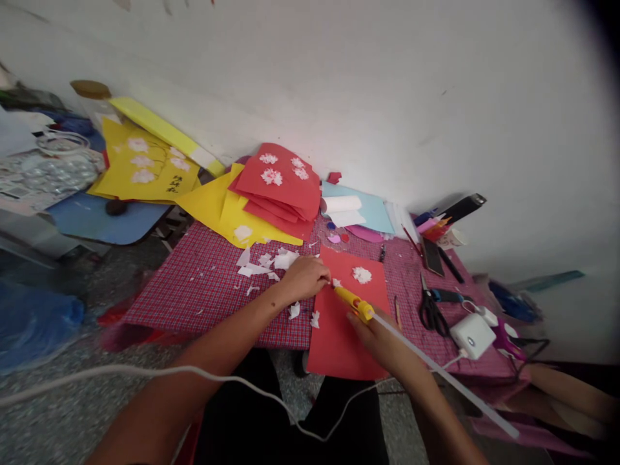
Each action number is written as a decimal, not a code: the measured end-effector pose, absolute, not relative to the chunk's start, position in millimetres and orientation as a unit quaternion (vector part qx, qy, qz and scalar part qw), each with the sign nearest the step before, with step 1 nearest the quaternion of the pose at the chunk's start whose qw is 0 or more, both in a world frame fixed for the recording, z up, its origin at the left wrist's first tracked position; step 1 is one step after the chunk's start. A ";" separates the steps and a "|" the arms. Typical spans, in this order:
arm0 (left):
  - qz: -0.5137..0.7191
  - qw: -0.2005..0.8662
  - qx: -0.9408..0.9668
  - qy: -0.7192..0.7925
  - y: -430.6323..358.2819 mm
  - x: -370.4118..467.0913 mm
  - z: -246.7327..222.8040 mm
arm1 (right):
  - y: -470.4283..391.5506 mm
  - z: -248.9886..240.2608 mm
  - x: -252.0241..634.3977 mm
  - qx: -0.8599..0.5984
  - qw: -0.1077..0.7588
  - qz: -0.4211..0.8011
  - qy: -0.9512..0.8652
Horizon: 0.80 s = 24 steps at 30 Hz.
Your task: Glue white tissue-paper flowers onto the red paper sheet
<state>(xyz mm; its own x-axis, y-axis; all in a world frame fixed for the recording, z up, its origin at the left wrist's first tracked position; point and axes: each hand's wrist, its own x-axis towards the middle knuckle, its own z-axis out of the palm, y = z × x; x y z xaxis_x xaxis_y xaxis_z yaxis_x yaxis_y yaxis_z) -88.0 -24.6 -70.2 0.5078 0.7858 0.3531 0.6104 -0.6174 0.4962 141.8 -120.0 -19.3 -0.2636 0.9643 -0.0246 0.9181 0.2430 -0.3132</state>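
Note:
My right hand (372, 332) is wrapped round a yellow hot glue gun (356, 303), and a long whitish glue stick (445, 374) runs out of its back toward the lower right. The gun's tip meets a small white paper piece (337, 283), which my left hand (307, 278) pinches between closed fingertips. Both hands are over a red sheet of paper (346, 342) that overhangs the table's front edge. A white crumpled-paper flower (361, 275) sits on the sheet's upper part. Small paper tufts (314, 320) lie at its left edge, and white scraps (266, 263) are scattered left of my hand.
Red sheets with flowers (278, 181) are stacked at the back over yellow paper (213, 206). Scissors (431, 310), a white adapter (473, 336) and a phone (433, 256) lie at right. A white cable (194, 371) crosses above my lap. A blue stool (106, 219) stands left.

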 end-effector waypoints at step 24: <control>0.281 0.164 0.856 0.401 -25.3 -87.8 -68.2 | -119.1 0.2 154.4 -0.588 0.093 0.216 -0.774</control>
<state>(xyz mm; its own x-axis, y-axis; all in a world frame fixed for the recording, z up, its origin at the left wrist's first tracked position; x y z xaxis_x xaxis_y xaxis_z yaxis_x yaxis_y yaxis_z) -87.8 -25.3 -68.2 0.5205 0.7788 0.3502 0.5942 -0.6248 0.5064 154.4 -119.1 0.2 -0.2918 0.9503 -0.1089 0.8698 0.2162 -0.4435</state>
